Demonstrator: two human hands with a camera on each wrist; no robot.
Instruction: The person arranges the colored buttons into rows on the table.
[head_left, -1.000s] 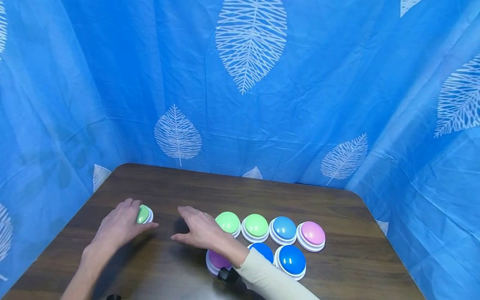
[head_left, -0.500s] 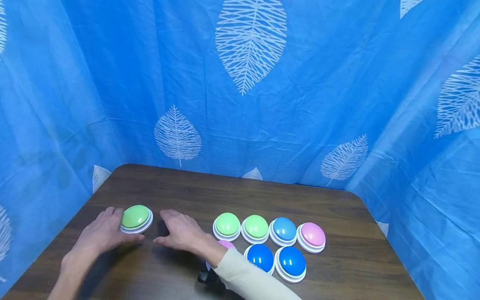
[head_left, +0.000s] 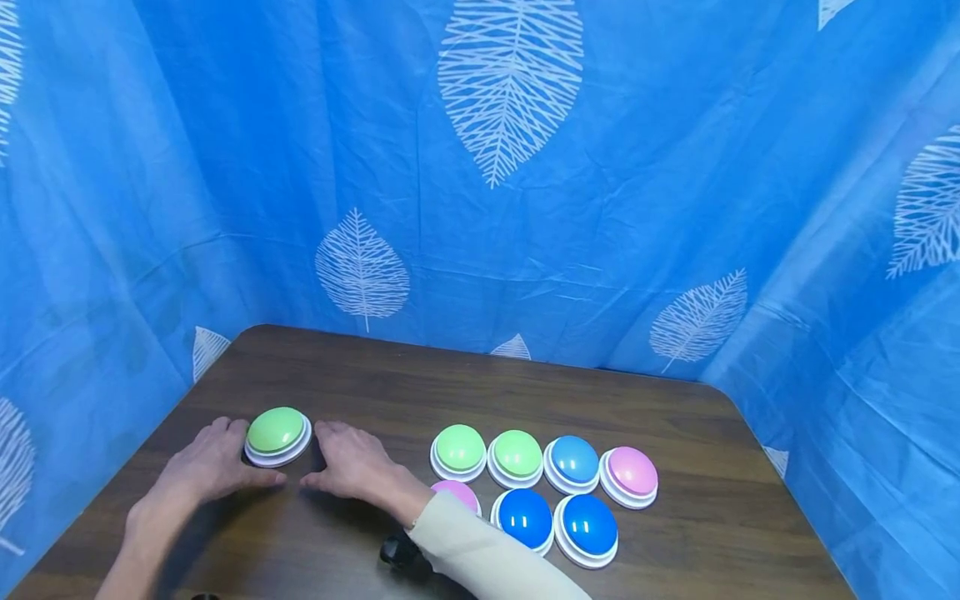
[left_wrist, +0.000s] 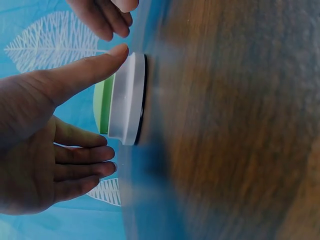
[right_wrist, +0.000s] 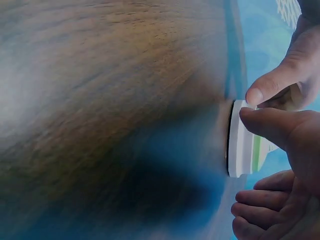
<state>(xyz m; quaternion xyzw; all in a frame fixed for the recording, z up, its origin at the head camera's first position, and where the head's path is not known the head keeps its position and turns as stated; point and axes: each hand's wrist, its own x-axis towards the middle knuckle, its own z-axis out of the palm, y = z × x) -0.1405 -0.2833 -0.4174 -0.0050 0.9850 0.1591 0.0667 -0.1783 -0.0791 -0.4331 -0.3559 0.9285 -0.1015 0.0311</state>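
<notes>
Green button point(head_left: 276, 432), uncovered since a second ago, sits near the desk's point(head_left: 375, 383) left edge, left hand point(head_left: 201, 467) and right hand point(head_left: 351, 468) flanking it, fingers relaxed, thumbs touching its rim.

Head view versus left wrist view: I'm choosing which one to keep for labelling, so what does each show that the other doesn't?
Only the head view shows the cluster of seven buttons further right, the cream sleeve, the whole table and the leaf-print curtain on three sides. Only the left wrist view shows the lone green button side-on, with its white base flat on the wood and the left hand's thumb touching the rim. Both show the left hand and right hand flanking that button.
</notes>
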